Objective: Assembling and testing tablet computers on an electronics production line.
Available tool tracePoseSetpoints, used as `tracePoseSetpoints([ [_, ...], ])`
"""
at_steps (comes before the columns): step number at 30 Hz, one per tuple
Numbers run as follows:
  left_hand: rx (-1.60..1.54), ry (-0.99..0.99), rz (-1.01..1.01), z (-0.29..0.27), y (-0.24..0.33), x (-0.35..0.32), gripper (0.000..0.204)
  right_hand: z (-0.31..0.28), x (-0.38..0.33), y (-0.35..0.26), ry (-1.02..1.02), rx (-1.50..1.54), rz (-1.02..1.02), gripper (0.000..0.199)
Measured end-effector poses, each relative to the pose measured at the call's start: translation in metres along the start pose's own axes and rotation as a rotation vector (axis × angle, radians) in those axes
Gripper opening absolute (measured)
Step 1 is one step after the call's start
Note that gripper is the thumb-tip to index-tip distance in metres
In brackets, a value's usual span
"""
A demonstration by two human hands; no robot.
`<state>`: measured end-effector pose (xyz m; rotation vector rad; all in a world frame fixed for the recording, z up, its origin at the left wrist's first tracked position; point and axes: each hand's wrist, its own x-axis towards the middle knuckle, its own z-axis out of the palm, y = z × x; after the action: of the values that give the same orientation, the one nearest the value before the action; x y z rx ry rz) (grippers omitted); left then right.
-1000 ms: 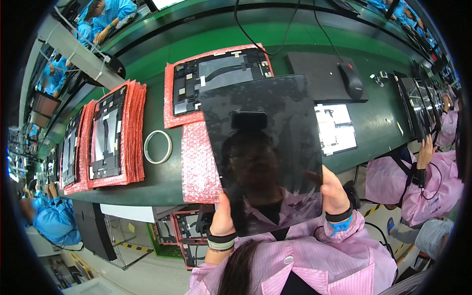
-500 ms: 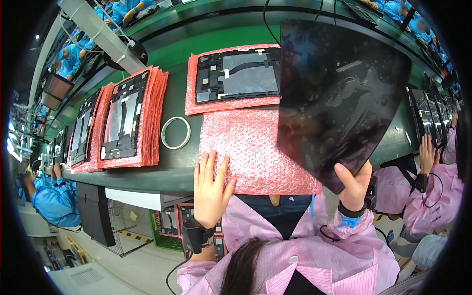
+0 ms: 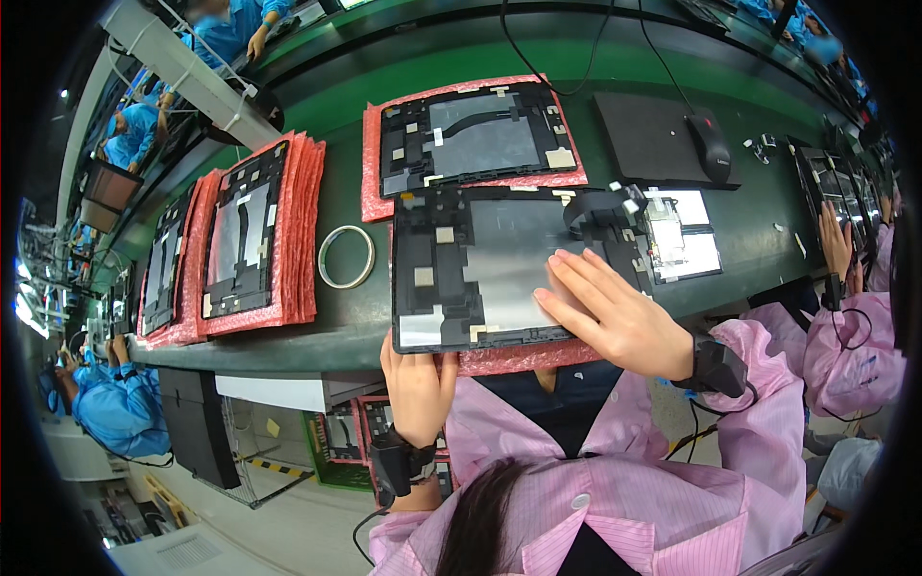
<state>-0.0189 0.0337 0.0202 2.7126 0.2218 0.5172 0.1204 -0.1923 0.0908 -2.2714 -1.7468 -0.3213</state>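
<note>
We see a dark tablet back panel (image 3: 499,264), inner side up with its metal plate and small parts showing, lying flat on a sheet of pink bubble wrap (image 3: 523,357) at the near edge of the green tabletop (image 3: 615,58). Our right hand (image 3: 615,312) rests palm down on the panel's right half, its grip wide, fingers spread flat and closing on nothing. Our left hand (image 3: 418,379) meets the panel's near left corner from below the tabletop edge, thumb at the rim; we cannot tell whether its grip closes on the panel or only steadies it. Just beyond lies a second back panel (image 3: 471,134) on its own pink sheet. To the left, near the panel but apart from it, sits a roll of clear tape (image 3: 346,256), and further left a stack of pink sheets (image 3: 303,230) topped by another panel (image 3: 242,240). To the right sit a white-faced part (image 3: 687,240), a black pad (image 3: 648,139) and a mouse (image 3: 709,144). A co-worker's hand (image 3: 836,240) works at far right.
</note>
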Motion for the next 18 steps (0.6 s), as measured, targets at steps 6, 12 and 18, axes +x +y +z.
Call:
tracePoseSetpoints([
  [6,-0.034,-0.021,-0.038,0.004,-0.010,-0.009,0.045,0.022,-0.003,-0.007,-0.089,-0.058,-0.082,0.055],
  [12,0.021,-0.021,-0.043,-0.008,0.000,0.001,0.064,0.030,-0.006,-0.014,-0.158,-0.118,-0.031,0.054],
  [18,-0.123,-0.122,-0.083,-0.016,-0.005,-0.001,0.089,0.036,-0.006,-0.008,-0.130,-0.120,-0.035,0.055],
])
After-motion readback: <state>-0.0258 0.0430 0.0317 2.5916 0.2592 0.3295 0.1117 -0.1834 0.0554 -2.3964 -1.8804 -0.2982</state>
